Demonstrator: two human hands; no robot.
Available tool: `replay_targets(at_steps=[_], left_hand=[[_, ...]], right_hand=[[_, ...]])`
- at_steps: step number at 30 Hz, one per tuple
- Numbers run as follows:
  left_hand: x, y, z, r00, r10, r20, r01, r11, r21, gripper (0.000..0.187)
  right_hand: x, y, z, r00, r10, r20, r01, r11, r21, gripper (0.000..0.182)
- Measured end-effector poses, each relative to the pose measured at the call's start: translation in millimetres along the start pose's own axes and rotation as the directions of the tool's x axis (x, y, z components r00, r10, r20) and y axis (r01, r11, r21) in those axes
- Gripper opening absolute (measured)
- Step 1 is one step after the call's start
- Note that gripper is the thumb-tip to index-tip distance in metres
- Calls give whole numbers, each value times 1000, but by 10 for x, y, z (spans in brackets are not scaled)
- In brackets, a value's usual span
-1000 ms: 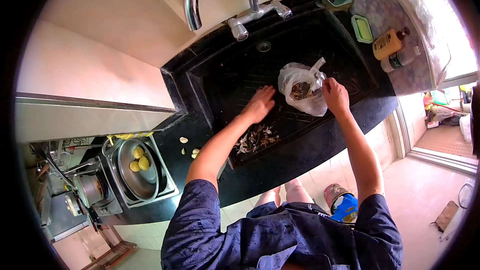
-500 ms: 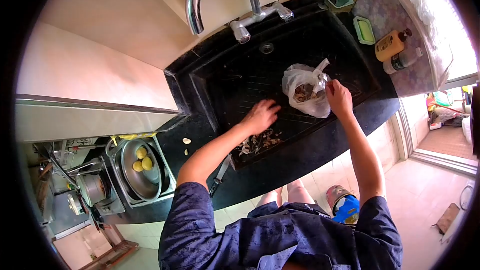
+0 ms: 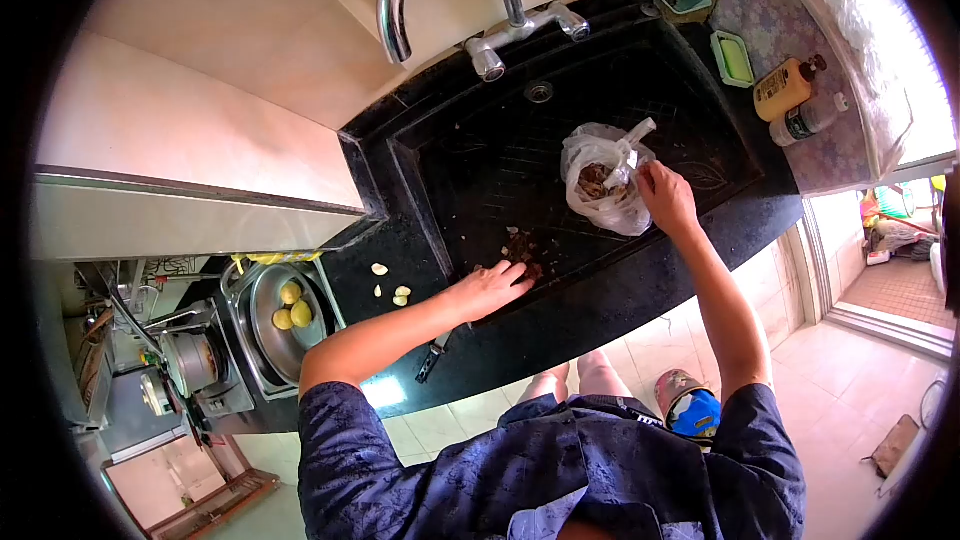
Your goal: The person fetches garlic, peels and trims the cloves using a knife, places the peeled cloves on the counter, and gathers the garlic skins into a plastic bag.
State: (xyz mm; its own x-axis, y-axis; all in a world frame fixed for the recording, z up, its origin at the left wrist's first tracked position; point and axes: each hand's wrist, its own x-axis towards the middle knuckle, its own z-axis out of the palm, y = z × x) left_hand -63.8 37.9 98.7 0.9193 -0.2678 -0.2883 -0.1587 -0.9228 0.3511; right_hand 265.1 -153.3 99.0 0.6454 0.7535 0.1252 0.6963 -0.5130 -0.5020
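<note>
My left hand lies at the sink's near left corner, its fingers stretched out over a pile of dry brown skins. My palm hides part of the pile. In my right hand the side of a white plastic bag is pinched between thumb and fingers. The bag stands with its mouth spread in the black sink, and brown skins show inside it. Left of my left forearm, several pale peeled cloves rest on the dark counter. A knife, partly hidden by that arm, lies near the counter edge.
A chrome tap arches over the sink's back edge. Yellow-green round items sit in a metal pan at left. A soap dish, pump bottle and clear bottle stand at right. A bin is on the floor.
My left hand has moved from mid-sink down and left onto the pile of skins. My right hand stays at the bag. The bag's mouth shows wider, and more cloves are visible on the counter.
</note>
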Motion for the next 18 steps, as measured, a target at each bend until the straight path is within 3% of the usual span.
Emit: replay_targets(at_steps=[3, 7, 12, 15, 17, 18], left_hand=[[-13, -54, 90, 997, -16, 80, 14, 1000, 24, 32], [122, -156, 289, 985, -135, -106, 107, 966, -235, 17], [574, -107, 49, 786, -507, -355, 164, 724, -670, 12], [1005, 19, -386, 677, -675, -294, 62, 450, -891, 15], [1407, -34, -299, 642, -705, -300, -88, 321, -943, 22], [1562, -24, -357, 633, -663, -401, -7, 513, -859, 27]], right_hand=[[-18, -59, 20, 999, -39, -9, 39, 999, 21, 21], [-52, -137, 37, 998, -66, -12, 66, 996, 66, 15], [-89, -125, 68, 997, -75, -8, 75, 992, 103, 14], [-99, -117, 87, 997, -76, -22, 78, 990, 118, 15], [-92, -151, 58, 998, -57, -27, 59, 991, 116, 16], [-85, -154, 51, 998, -57, -29, 60, 991, 122, 17]])
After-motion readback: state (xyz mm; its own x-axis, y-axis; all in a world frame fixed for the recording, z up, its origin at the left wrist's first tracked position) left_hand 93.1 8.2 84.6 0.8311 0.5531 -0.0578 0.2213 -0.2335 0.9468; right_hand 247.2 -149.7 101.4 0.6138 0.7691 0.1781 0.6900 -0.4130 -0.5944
